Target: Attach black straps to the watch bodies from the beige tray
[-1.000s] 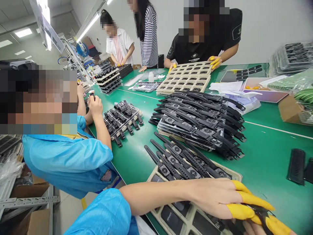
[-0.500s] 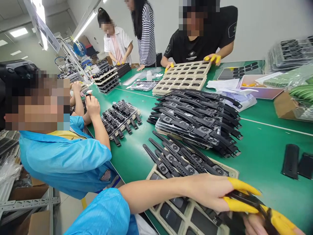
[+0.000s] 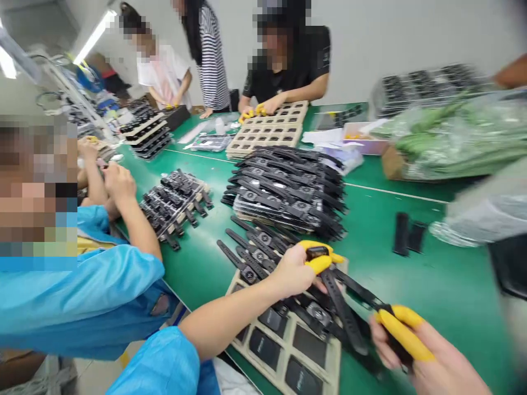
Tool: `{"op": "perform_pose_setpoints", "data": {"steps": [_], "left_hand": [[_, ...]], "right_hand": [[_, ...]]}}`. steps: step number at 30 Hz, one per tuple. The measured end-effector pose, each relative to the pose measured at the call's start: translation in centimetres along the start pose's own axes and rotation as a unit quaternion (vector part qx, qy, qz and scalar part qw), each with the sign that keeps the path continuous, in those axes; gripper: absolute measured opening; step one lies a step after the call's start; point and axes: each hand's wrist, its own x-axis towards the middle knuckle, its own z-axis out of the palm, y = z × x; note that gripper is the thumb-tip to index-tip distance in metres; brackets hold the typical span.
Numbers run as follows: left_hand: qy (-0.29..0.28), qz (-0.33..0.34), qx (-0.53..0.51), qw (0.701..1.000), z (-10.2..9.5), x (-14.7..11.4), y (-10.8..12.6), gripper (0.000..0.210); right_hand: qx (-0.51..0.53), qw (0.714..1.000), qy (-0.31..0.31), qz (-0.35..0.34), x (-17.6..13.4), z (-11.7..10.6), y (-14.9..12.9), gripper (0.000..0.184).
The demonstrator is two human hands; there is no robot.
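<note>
My left hand (image 3: 296,269), with yellow finger cots, is closed around a black smartwatch (image 3: 318,252) above the tray. Part of a black strap (image 3: 343,312) hangs down below that hand. At the lower right my right hand (image 3: 428,345), also in yellow finger cots, grips a dark watch strap (image 3: 397,343). Another strap length (image 3: 358,288) runs between the two hands; I cannot tell which watch it belongs to. Beneath them, a beige compartment tray (image 3: 284,378) holds several watches (image 3: 259,257) laid slantwise, with dark inserts in its front compartments.
Behind the tray rises a tall stack of strapped watches (image 3: 284,189). A co-worker in a blue sleeve (image 3: 123,285) sits close on my left by another watch tray (image 3: 175,200). Two dark pieces (image 3: 401,233) lie to the right. Across the green table (image 3: 197,291), a person handles beige trays (image 3: 267,131).
My hands have moved apart, the left one now over the tray holding the watch and the right one off to the side. The camera view has turned to the right.
</note>
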Motion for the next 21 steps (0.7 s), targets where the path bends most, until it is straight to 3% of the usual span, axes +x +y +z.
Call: {"op": "perform_pose_setpoints", "data": {"steps": [1,3,6,13,18,21], "left_hand": [[-0.045,-0.001,0.062,0.997,0.4,-0.4,-0.3,0.047],[-0.114,0.064,0.205,0.97,1.0,-1.2,-0.8,0.038],[-0.18,0.195,0.334,0.904,1.1,-2.0,-1.0,0.051],[-0.199,0.267,0.366,0.869,0.2,-1.6,-0.8,0.059],[-0.17,0.258,0.377,0.873,0.7,-1.8,-1.0,0.054],[-0.183,0.254,0.395,0.864,0.7,-1.9,-0.7,0.052]], "right_hand": [[-0.003,1.0,-0.003,0.002,-0.5,1.0,-0.9,0.034],[0.027,1.0,-0.002,0.002,-1.1,3.0,-2.0,0.042],[0.057,0.998,-0.029,0.014,-1.3,4.6,-2.2,0.046],[0.102,0.992,-0.068,0.026,-1.1,4.4,-2.1,0.039],[0.171,0.983,-0.059,0.021,-1.0,4.9,-2.4,0.035],[0.212,0.975,-0.057,0.027,-1.0,5.0,-2.7,0.035]]}}
